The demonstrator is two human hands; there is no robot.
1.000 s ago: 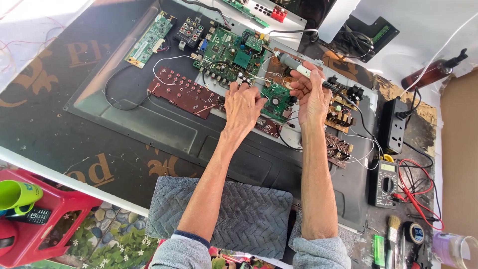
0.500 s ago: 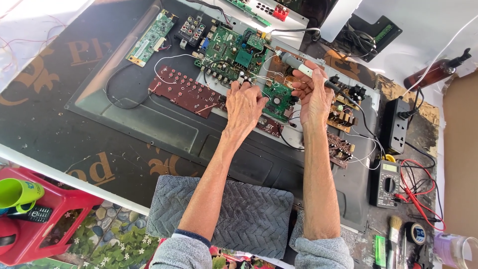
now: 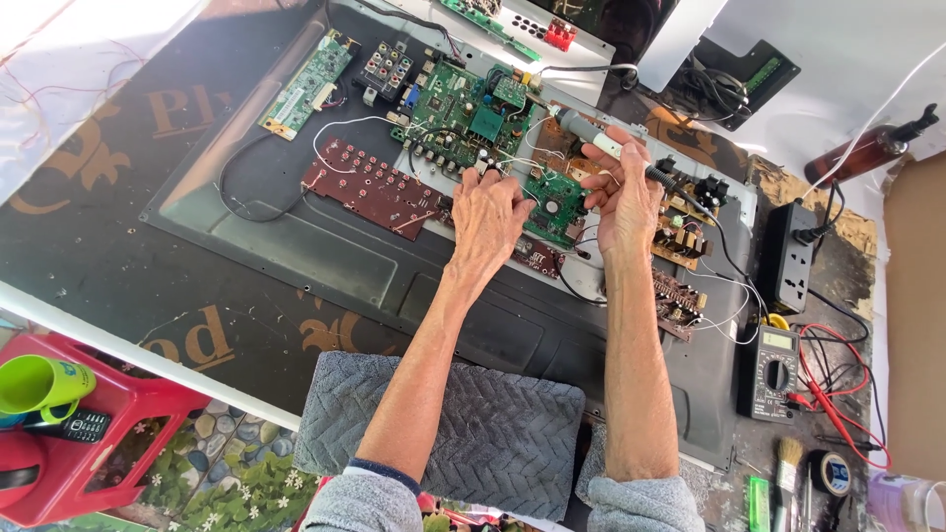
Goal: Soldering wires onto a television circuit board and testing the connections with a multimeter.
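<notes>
Green circuit board (image 3: 471, 110) lay mid-panel, bare grey metal (image 3: 296, 246) free toward me — my left hand (image 3: 490, 215) pressed flat there, fingers narrow (gripping nothing I could tell); my right hand (image 3: 621, 192) held a soldering iron (image 3: 603, 145).

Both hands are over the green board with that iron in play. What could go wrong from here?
1. The right hand holds the soldering iron close to the left hand; a slip could burn its fingers.
2. Thin white wires run beside the hands over the green board; the iron might scorch them.
3. The iron's cord trails over other boards and could snag.
</notes>
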